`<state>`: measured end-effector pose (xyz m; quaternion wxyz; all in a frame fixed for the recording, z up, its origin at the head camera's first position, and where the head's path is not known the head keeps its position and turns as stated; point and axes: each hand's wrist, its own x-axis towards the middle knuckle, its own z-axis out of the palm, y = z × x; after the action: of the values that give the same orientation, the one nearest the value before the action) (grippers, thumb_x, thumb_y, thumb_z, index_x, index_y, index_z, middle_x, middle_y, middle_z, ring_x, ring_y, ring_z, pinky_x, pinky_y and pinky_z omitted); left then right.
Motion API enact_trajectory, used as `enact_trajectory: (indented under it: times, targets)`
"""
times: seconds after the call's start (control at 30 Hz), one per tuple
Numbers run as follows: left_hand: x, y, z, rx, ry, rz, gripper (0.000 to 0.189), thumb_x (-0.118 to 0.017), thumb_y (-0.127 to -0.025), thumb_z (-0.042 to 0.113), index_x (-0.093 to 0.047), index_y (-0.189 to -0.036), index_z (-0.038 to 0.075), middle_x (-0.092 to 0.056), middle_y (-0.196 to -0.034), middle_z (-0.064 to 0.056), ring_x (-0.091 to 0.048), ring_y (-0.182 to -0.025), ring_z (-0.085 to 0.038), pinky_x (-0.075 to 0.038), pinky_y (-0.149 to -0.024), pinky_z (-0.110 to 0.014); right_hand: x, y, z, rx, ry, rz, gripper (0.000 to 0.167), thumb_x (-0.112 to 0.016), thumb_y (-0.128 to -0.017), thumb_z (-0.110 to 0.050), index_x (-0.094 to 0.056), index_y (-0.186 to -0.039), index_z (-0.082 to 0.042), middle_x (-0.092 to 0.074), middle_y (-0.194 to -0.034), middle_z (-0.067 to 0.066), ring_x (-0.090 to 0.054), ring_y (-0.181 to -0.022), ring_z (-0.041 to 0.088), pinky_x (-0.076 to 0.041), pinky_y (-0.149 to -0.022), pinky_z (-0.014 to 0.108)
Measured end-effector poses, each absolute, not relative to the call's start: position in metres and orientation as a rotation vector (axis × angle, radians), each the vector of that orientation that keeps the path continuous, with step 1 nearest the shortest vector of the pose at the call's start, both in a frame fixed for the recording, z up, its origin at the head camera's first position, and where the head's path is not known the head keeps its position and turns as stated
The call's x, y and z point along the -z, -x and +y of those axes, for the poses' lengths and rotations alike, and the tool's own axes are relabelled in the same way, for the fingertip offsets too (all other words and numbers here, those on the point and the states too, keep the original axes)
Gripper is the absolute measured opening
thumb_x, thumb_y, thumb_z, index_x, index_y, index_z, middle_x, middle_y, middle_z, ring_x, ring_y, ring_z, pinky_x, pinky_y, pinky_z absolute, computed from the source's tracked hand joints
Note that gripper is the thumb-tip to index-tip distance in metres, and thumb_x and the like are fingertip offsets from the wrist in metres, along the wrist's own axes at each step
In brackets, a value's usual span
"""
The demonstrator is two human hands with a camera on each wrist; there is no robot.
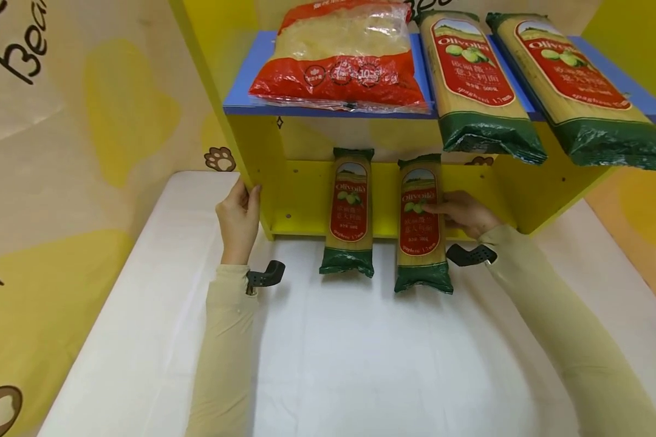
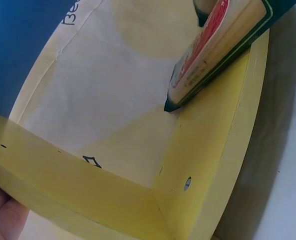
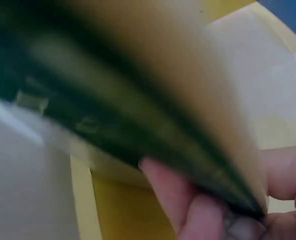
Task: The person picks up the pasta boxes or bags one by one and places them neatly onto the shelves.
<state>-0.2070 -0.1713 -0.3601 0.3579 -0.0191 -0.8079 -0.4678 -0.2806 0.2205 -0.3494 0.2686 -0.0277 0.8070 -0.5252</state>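
My right hand [image 1: 466, 212] grips a spaghetti pack [image 1: 418, 227] by its right side, on the yellow lower shelf. In the right wrist view, fingers [image 3: 172, 195] curl under the green and tan pack [image 3: 187, 100]. My left hand [image 1: 239, 221] holds the front edge of the yellow side panel [image 1: 265, 182], thumb on the inner side. Another spaghetti pack [image 1: 350, 209] lies between the hands, its green end jutting past the shelf's front. In the left wrist view, a pack [image 2: 202, 55] rests on the yellow bottom board [image 2: 202, 135].
The blue upper shelf [image 1: 246, 91] bears a red pasta bag [image 1: 339, 60] and two spaghetti packs, one [image 1: 478, 79] beside the other [image 1: 585, 85], overhanging its front. A white tabletop [image 1: 355, 358] lies below. Patterned cloth [image 1: 76, 182] covers the wall.
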Motion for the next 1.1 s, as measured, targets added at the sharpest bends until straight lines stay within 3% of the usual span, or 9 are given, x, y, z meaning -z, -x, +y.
enact_trajectory:
  times: [0.3,0.5,0.77,0.97,1.1]
  targets:
    - [0.361,0.206,-0.171,1.231,0.052,-2.062,0.025,-0.058,-0.093,0.005,-0.062,-0.114,-0.008,-0.065,-0.11,-0.021,-0.065,-0.099,-0.029,-0.054,-0.081,-0.038,0.355,0.294,0.212,1.367,0.08,2.201,0.063,-0.055,-0.096,-0.032,-0.033,-0.138,0.009,-0.051,-0.127,0.018,-0.058,-0.099,0.017,-0.043,-0.1,0.044]
    - [0.36,0.204,-0.168,1.237,0.058,-2.059,0.024,-0.058,-0.093,0.004,-0.063,-0.113,-0.009,-0.066,-0.109,-0.021,-0.065,-0.098,-0.029,-0.055,-0.08,-0.037,0.357,0.3,0.22,1.335,0.119,2.223,0.06,-0.055,-0.096,-0.032,-0.038,-0.134,0.011,-0.061,-0.109,0.007,-0.06,-0.092,0.014,-0.049,-0.093,0.04]
    - [0.361,0.201,-0.169,1.238,0.075,-2.066,0.026,-0.057,-0.094,0.006,-0.062,-0.113,-0.01,-0.065,-0.107,-0.022,-0.066,-0.095,-0.031,-0.055,-0.078,-0.035,0.356,0.301,0.231,1.273,0.075,2.268,0.064,-0.057,-0.094,-0.035,-0.038,-0.136,0.01,-0.058,-0.116,0.013,-0.059,-0.093,0.016,-0.05,-0.091,0.04]
    - [0.365,0.195,-0.177,1.227,0.028,-2.079,0.026,-0.057,-0.094,0.007,-0.061,-0.115,-0.009,-0.065,-0.109,-0.021,-0.066,-0.096,-0.031,-0.055,-0.08,-0.038,0.362,0.298,0.226,1.255,0.02,2.382,0.062,-0.064,-0.089,-0.036,-0.05,-0.123,0.014,-0.063,-0.09,0.002,-0.059,-0.077,0.013,-0.055,-0.072,0.029]
    - [0.367,0.191,-0.181,1.226,-0.002,-2.081,0.026,-0.057,-0.094,0.006,-0.062,-0.114,-0.009,-0.065,-0.109,-0.022,-0.066,-0.097,-0.031,-0.055,-0.08,-0.035,0.366,0.288,0.227,1.193,0.045,2.504,0.058,-0.064,-0.09,-0.032,-0.052,-0.121,0.015,-0.062,-0.103,0.018,-0.059,-0.081,0.019,-0.055,-0.072,0.03]
